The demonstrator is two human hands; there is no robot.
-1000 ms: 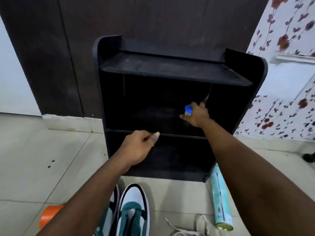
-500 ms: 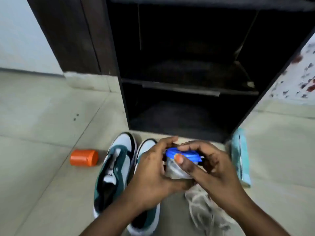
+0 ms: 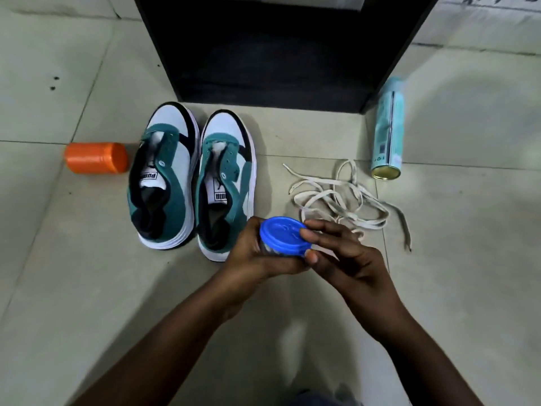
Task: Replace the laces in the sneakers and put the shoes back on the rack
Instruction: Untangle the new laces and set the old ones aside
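Observation:
Two teal, white and black sneakers stand side by side on the tiled floor, toes toward the rack: the left sneaker and the right sneaker, both without laces. A tangle of off-white laces lies to their right. The black shoe rack stands at the top. My left hand grips a small clear jar with a blue lid. My right hand pinches the lid's rim with thumb and fingers.
An orange container lies on its side left of the sneakers. A pale teal spray can lies on the floor beside the rack's right foot. Floral wallpaper shows at the top right.
My right hand brought the blue-lidded jar from the rack shelf down over the floor, and my left hand took hold of it. My view tilted down to the sneakers and laces.

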